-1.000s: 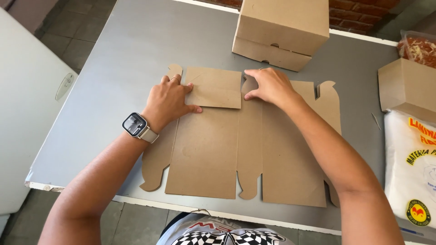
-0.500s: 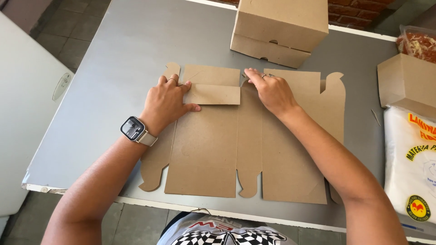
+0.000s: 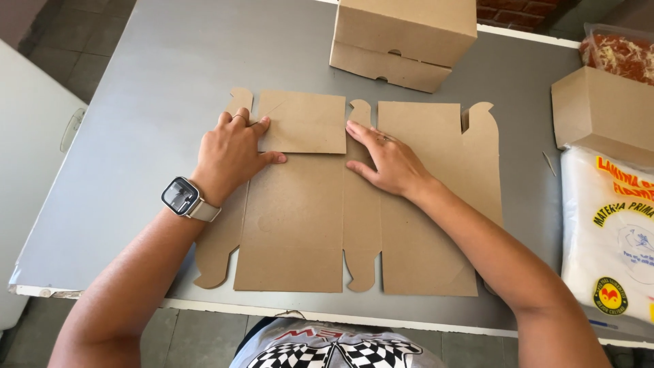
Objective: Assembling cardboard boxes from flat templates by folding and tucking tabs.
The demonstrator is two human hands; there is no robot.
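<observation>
Flat cardboard blank (image 3: 300,225) lies on grey table (image 3: 170,82) (tiled floor beyond)

layout: flat blank on table

flat cardboard blank (image 3: 300,225) lies on the table (image 3: 150,88) before me. my left hand (image 3: 228,157) rests on its left part, my right hand (image 3: 385,160) on its middle. behind it stands a closed box (image 3: 402,41). right: a small box (image 3: 603,112), a bag (image 3: 610,238).
</observation>
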